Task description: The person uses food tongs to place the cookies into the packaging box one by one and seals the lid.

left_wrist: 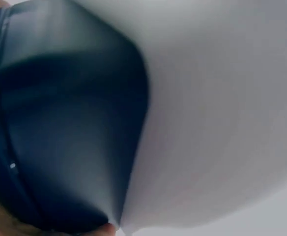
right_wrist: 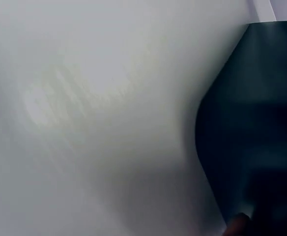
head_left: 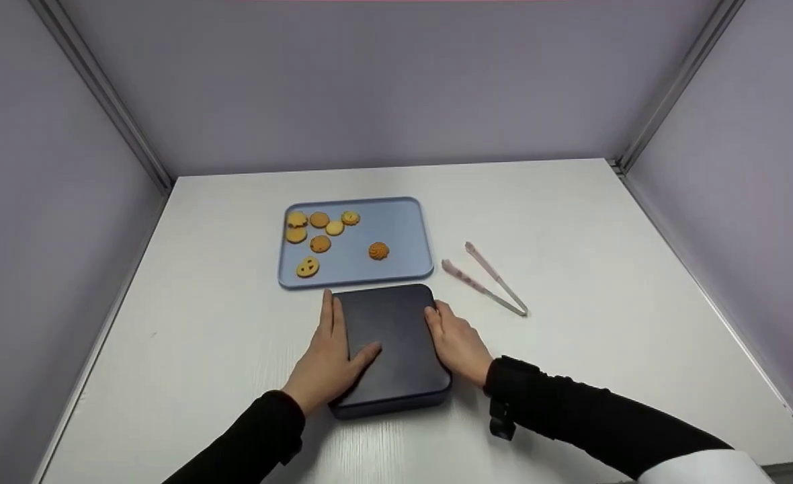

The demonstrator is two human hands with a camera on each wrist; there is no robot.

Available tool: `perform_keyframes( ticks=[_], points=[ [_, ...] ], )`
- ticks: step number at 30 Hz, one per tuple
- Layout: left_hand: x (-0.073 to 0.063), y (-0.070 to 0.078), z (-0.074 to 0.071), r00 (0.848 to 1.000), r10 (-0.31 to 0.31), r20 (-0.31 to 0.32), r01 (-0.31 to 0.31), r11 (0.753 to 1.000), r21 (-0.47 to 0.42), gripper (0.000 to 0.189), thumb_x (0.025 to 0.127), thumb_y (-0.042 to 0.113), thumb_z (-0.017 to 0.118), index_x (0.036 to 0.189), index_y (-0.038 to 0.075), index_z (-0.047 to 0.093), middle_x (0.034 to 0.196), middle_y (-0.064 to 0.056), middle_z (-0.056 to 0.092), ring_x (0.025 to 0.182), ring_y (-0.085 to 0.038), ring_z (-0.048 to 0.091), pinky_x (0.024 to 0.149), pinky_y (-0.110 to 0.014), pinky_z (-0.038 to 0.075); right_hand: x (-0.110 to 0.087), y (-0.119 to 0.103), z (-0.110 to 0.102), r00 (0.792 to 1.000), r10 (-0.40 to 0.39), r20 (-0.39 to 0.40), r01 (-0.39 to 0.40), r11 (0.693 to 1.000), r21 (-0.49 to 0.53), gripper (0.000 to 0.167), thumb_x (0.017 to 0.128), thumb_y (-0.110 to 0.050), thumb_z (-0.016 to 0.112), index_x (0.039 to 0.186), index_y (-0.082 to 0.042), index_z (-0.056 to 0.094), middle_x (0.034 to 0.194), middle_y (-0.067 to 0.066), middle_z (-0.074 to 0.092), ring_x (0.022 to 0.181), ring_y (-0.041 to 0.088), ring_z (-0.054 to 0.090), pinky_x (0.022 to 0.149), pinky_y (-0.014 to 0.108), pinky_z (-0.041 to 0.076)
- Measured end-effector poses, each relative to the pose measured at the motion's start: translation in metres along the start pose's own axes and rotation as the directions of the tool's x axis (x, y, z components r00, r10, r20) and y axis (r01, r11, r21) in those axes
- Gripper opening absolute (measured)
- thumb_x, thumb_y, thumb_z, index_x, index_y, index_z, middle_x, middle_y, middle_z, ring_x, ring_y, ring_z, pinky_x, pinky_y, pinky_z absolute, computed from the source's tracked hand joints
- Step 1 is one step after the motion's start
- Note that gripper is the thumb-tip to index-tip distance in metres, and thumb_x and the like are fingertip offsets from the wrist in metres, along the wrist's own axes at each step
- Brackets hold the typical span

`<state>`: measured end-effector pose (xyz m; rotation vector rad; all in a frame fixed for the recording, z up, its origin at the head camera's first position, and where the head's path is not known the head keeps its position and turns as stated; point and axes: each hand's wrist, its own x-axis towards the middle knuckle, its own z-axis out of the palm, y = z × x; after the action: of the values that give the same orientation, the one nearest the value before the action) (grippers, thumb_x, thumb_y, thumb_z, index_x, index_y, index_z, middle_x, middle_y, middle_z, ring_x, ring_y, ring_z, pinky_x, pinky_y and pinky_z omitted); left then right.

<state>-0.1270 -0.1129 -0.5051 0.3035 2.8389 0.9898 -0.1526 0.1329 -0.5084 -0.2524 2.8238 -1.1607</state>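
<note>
A dark blue-grey lidded box (head_left: 396,343) stands near the front middle of the white table in the head view. My left hand (head_left: 329,359) holds its left side, fingers along the wall and thumb across the lid. On the opposite side my right hand (head_left: 458,341) grips the edge, its thumb at the lid's rim. The box's side wall (left_wrist: 70,128) fills much of the left wrist view, with a seam below the lid. In the right wrist view the box (right_wrist: 251,123) shows dark at the right, a fingertip (right_wrist: 238,225) against it. What the box contains is hidden.
Behind the box lies a blue tray (head_left: 403,228) with several cookies (head_left: 320,243), mostly on its left half. Open tongs (head_left: 487,286) with pinkish tips rest right of the tray. Grey panels (head_left: 383,87) enclose the table (head_left: 605,282) at the back and sides.
</note>
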Motion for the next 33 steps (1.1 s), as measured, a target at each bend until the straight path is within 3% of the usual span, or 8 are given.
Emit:
perform_keyframes(
  ticks=[10, 15, 27, 33],
  points=[
    [0.002, -0.001, 0.008, 0.998, -0.002, -0.07, 0.005, 0.999, 0.04, 0.104, 0.099, 0.062, 0.054, 0.161, -0.003, 0.001, 0.17, -0.015, -0.012, 0.154, -0.037, 0.02, 0.117, -0.049, 0.038, 0.002, 0.004, 0.009, 0.99, -0.045, -0.134, 0.04, 0.998, -0.04, 0.042, 0.112, -0.025, 0.04, 0.131, 0.008, 0.058, 0.12, 0.031, 0.067, 0.111, 0.049, 0.064, 0.094, 0.06, 0.052],
    [0.002, -0.001, 0.013, 0.996, 0.012, -0.091, -0.006, 0.998, 0.065, 0.104, 0.099, 0.06, 0.056, 0.161, -0.004, 0.002, 0.17, -0.016, -0.01, 0.153, -0.038, 0.022, 0.114, -0.05, 0.041, 0.001, 0.007, 0.011, 0.986, -0.055, -0.155, 0.051, 0.998, -0.031, 0.042, 0.112, -0.022, 0.041, 0.132, 0.011, 0.057, 0.121, 0.033, 0.066, 0.112, 0.048, 0.064, 0.095, 0.058, 0.053],
    [0.001, -0.001, 0.013, 0.992, 0.032, -0.118, -0.022, 0.996, 0.084, 0.103, 0.099, 0.06, 0.056, 0.161, -0.004, 0.005, 0.171, -0.017, -0.005, 0.151, -0.038, 0.028, 0.109, -0.05, 0.047, 0.005, 0.01, 0.006, 0.993, -0.068, -0.1, 0.062, 0.996, -0.059, 0.041, 0.112, -0.02, 0.04, 0.135, 0.01, 0.055, 0.122, 0.031, 0.066, 0.114, 0.046, 0.064, 0.096, 0.057, 0.053],
    [0.005, -0.001, 0.013, 0.994, 0.033, -0.108, -0.024, 0.996, 0.083, 0.103, 0.099, 0.061, 0.056, 0.162, -0.004, 0.005, 0.171, -0.017, -0.005, 0.151, -0.037, 0.027, 0.108, -0.049, 0.047, 0.012, 0.008, -0.002, 0.998, -0.013, -0.056, 0.01, 0.998, -0.054, 0.04, 0.111, -0.023, 0.04, 0.13, 0.006, 0.061, 0.118, 0.027, 0.068, 0.113, 0.043, 0.066, 0.096, 0.056, 0.052]
  ],
)
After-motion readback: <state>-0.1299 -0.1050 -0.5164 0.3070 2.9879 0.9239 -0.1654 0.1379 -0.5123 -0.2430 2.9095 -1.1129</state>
